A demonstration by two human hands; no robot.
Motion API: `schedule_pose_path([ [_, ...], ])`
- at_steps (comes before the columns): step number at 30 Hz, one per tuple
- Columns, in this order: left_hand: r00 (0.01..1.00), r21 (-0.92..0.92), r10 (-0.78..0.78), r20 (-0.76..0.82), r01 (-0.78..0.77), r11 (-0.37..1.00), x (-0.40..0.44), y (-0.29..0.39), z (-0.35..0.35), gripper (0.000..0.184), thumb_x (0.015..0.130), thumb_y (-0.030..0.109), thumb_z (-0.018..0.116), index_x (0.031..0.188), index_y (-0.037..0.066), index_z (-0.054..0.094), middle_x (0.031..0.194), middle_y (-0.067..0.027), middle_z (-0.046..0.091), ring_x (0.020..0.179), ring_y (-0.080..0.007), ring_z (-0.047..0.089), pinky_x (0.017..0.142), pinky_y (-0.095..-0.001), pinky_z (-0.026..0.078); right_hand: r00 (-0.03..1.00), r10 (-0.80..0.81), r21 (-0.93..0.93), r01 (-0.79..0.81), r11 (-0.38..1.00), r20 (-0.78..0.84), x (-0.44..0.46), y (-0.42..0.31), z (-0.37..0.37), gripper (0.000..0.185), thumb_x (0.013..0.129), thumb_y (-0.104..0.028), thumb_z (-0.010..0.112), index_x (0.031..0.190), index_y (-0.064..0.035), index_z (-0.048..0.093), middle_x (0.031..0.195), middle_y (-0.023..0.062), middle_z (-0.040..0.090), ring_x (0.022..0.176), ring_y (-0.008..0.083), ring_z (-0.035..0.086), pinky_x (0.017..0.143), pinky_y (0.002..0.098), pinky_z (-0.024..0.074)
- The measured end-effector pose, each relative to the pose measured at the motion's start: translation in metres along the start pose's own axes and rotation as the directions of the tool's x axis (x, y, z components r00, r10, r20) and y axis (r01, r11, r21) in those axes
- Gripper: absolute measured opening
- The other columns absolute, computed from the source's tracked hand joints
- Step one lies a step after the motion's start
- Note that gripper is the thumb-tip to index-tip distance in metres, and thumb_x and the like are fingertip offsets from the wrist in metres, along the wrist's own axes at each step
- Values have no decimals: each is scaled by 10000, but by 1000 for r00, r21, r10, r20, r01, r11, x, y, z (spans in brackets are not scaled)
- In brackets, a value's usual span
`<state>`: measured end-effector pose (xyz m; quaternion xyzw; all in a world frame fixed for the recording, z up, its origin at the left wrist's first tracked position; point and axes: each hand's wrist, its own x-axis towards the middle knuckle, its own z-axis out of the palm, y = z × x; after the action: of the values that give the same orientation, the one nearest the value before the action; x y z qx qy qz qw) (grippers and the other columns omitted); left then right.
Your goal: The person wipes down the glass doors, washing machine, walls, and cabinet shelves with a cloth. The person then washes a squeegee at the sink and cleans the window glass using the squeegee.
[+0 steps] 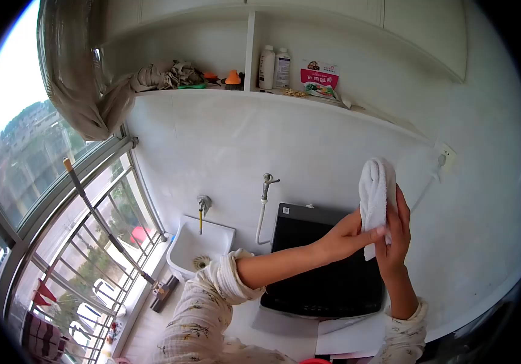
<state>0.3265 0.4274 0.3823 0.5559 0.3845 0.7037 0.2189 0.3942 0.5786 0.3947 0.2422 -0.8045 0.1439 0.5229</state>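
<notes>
A folded white towel [374, 189] is held up over the right part of a black-topped washing machine [327, 279]. My left hand [348, 236] reaches across from the left and closes on the towel's lower left side. On the other side, my right hand [396, 236] wraps the towel's lower right edge from behind, fingers pointing up. The two hands meet at the towel's lower end. Some fingers of both hands are hidden behind the cloth or each other.
Left of the machine are a white sink [203, 246] and a wall tap [266, 182] with a hose. A shelf above holds bottles [266, 67], a pink packet [320, 79] and crumpled cloth [166, 76]. A long-handled mop [109, 230] leans by the window.
</notes>
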Motion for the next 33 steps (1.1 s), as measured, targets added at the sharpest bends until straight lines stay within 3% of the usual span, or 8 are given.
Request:
schedule_pose_path([
  [4, 998, 107, 60, -14, -58, 993, -60, 60, -77, 643, 958, 203, 612, 1476, 53, 261, 1486, -133, 344, 1369, -250, 356, 1123, -403, 302, 995, -103, 79, 102, 992, 3, 58, -26, 70, 374, 817, 98, 534, 1169, 3, 614, 1331, 215, 527, 1135, 343, 595, 931, 389, 508],
  [6, 994, 440, 84, -71, -44, 897, -90, 100, -123, 628, 945, 199, 630, 1468, 84, 302, 1495, -124, 349, 1360, -263, 375, 1101, -409, 334, 988, -157, 74, 157, 985, -2, 101, -39, 102, 401, 759, 146, 509, 1115, 14, 639, 1290, 200, 565, 1105, 320, 610, 915, 366, 513],
  [13, 934, 836, 225, -277, 119, 535, -159, 199, -283, 515, 889, 67, 674, 1366, 102, 484, 1372, -54, 527, 1272, -198, 493, 1053, -362, 403, 946, -183, -140, 149, 979, -267, 280, -11, 156, 451, 791, 106, 489, 1199, -50, 601, 1295, 148, 568, 1135, 327, 588, 924, 362, 480],
  [21, 837, 970, 512, -194, 88, 225, -170, 274, -385, 408, 861, 98, 693, 1240, 19, 564, 1231, -173, 618, 1125, -329, 600, 949, -346, 468, 745, -196, -499, -205, 842, -637, 425, 105, 140, 399, 871, -4, 499, 1243, -122, 581, 1316, 107, 559, 1150, 299, 566, 944, 384, 470],
  [24, 840, 979, 509, -189, 123, 161, -166, 286, -406, 399, 843, 66, 692, 1218, 6, 570, 1214, -187, 619, 1128, -344, 597, 950, -358, 469, 683, 184, -249, -483, 839, -707, 465, 144, 166, 376, 877, -105, 558, 1252, -120, 579, 1299, 108, 571, 1153, 296, 566, 952, 387, 461],
  [28, 835, 998, 548, -48, 64, -10, -120, 307, -420, 435, 828, 33, 690, 1241, 12, 554, 1225, -163, 614, 1114, -346, 596, 952, -379, 462, 810, -251, -437, -7, 899, -530, 508, 89, 269, 478, 859, -258, 655, 1318, -167, 558, 1463, 195, 390, 1363, 350, 350, 1080, 505, 313],
  [30, 816, 995, 577, 27, 33, -94, -87, 318, -419, 475, 816, -8, 674, 1269, 17, 535, 1273, -159, 582, 1168, -355, 562, 977, -411, 449, 853, -394, -507, 186, 842, -342, 512, 44, 299, 467, 859, -142, 653, 1312, -206, 561, 1464, 142, 415, 1364, 328, 365, 1069, 489, 326],
  [33, 789, 879, 553, 269, 34, -476, -42, 346, -421, 620, 800, -4, 678, 1375, 58, 454, 1420, -154, 451, 1320, -358, 424, 1058, -449, 388, 836, -460, -524, 259, 812, -299, 524, 66, 279, 484, 840, -25, 626, 1290, -194, 571, 1425, 138, 464, 1328, 320, 418, 1056, 464, 350],
])
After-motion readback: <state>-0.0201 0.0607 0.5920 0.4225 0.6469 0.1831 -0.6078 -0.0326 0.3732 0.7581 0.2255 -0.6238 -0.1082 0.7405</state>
